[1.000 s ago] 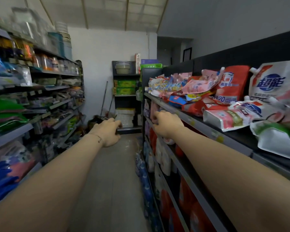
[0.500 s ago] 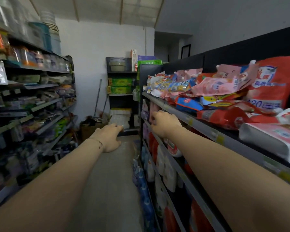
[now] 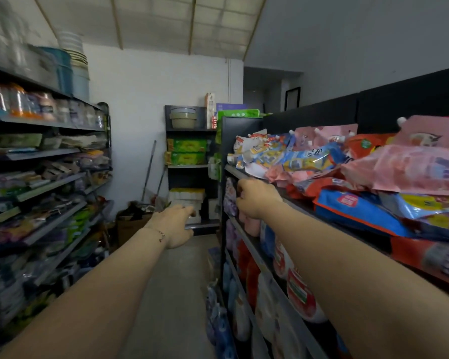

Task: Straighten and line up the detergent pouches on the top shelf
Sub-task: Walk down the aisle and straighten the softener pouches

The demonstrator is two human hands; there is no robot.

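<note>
Detergent pouches (image 3: 353, 174) in pink, blue, red and white lie in a jumbled heap on the top shelf (image 3: 235, 172) at the right; several lie flat and crossed over one another, while pink ones at the back stand upright. My right hand (image 3: 257, 200) is stretched forward at the shelf's front edge, just below the pouches, fingers curled with nothing visibly in them. My left hand (image 3: 175, 225) reaches out over the aisle, apart from the shelf, fingers loosely bent and holding nothing.
Lower shelves (image 3: 246, 244) under the pouches hold bottles and refill packs. A stocked shelving unit (image 3: 49, 182) lines the left side. The aisle floor (image 3: 166, 294) runs ahead to an end shelf (image 3: 189, 151), a cardboard box (image 3: 127, 224) and brooms.
The view has moved forward along the aisle, so the pouches at the right have slid out of frame. Both arms stay extended; my right hand sits slightly higher at the shelf edge.
</note>
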